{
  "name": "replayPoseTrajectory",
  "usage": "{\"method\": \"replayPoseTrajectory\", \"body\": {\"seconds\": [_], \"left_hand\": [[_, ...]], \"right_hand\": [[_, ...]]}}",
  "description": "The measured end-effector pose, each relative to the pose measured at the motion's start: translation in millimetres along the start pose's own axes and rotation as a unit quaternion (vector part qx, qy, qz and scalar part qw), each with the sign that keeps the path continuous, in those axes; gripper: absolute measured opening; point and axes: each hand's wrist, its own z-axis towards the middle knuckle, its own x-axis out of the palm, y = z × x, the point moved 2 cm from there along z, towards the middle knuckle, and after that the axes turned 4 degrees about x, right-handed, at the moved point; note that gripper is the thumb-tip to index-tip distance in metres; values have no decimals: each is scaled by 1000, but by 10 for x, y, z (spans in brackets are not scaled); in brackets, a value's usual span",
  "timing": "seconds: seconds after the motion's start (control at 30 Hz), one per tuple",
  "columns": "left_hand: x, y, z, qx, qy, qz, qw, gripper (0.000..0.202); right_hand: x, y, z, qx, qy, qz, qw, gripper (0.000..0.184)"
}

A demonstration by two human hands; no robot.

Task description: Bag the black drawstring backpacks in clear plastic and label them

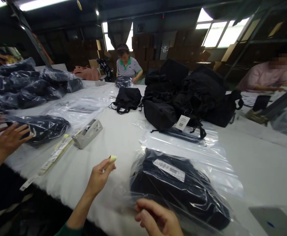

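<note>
My left hand (100,177) is closed in a pinch on a small piece of yellow backing paper (113,159), held above the white table. My right hand (159,218) is at the bottom of the view, its fingers loosely curled and apart from the thumb, with nothing seen between them. Just beyond it lies a dark bag packed in clear plastic (168,200); whether my fingertips touch the plastic is hard to make out. A white printed label (169,169) sits on top of this package.
A co-worker's hands (8,141) rest on another wrapped bag (45,127) at left. Beside it are a strip of labels (52,159) and a grey tape dispenser (88,133). Black bags (182,95) are heaped beyond flat plastic sleeves (222,167). Two people work across the table.
</note>
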Motion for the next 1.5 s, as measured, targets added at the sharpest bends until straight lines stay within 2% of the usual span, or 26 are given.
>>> {"method": "replayPoseTrajectory", "body": {"seconds": [0.07, 0.17, 0.27, 0.37, 0.4, 0.43, 0.5, 0.57, 0.6, 0.67, 0.7, 0.77, 0.8, 0.87, 0.93, 0.97, 1.07, 1.2, 1.27, 1.4, 1.5], "left_hand": [[-80, -194, -378, 8, 22, -135, 991, 30], [-81, -398, -876, 5, 52, -270, 961, 25], [7, -438, -1208, 8, 100, -285, 953, 33], [59, -397, -1393, 7, 147, -259, 955, 39], [42, -389, -1423, 14, 136, -235, 962, 38], [0, -393, -1437, 26, 100, -202, 974, 37], [-138, -446, -1432, 70, -21, -120, 990, 39], [-279, -561, -1406, 135, -124, -61, 981, 50], [-323, -630, -1387, 168, -135, -49, 975, 54], [-333, -758, -1342, 208, -75, -64, 973, 49], [-305, -802, -1322, 198, -26, -91, 976, 45], [-209, -841, -1305, 119, 61, -185, 974, 44], [-154, -842, -1310, 68, 87, -245, 963, 46], [-57, -829, -1341, -11, 109, -349, 931, 51], [-4, -817, -1378, -35, 108, -402, 909, 46], [3, -814, -1393, -32, 103, -408, 907, 42], [-39, -825, -1410, 9, 78, -364, 928, 30], [-135, -905, -1399, 130, 33, -201, 970, 13], [-147, -949, -1400, 181, 32, -135, 974, 9], [-114, -997, -1416, 248, 20, -80, 965, 20], [-82, -1015, -1434, 308, -21, -58, 949, 23]], "right_hand": [[203, -55, 131, 94, -27, 96, 991, 51], [438, 23, 274, 139, -27, 176, 974, 66], [548, 173, 264, 129, 11, 223, 966, 59], [533, 267, 146, 107, -6, 242, 964, 43], [517, 277, 103, 101, -15, 242, 965, 40], [502, 277, 62, 97, -20, 239, 966, 39], [481, 253, -7, 94, -20, 222, 970, 37], [479, 214, -63, 99, -15, 218, 971, 35], [485, 196, -90, 101, -13, 224, 969, 34], [498, 176, -146, 97, -21, 234, 967, 37], [502, 177, -176, 88, -31, 228, 969, 38], [501, 192, -238, 53, -53, 195, 978, 39], [496, 201, -270, 31, -65, 172, 982, 38], [478, 206, -327, -12, -89, 128, 988, 35], [459, 187, -371, -52, -110, 93, 988, 35], [452, 171, -387, -70, -115, 79, 988, 36], [444, 121, -411, -119, -110, 46, 986, 38], [432, 107, -414, -126, -96, 12, 987, 36], [414, 142, -418, -113, -101, -19, 988, 31], [389, 264, -437, -88, -83, -64, 991, 19], [401, 347, -453, -93, -54, -52, 993, 14]]}}
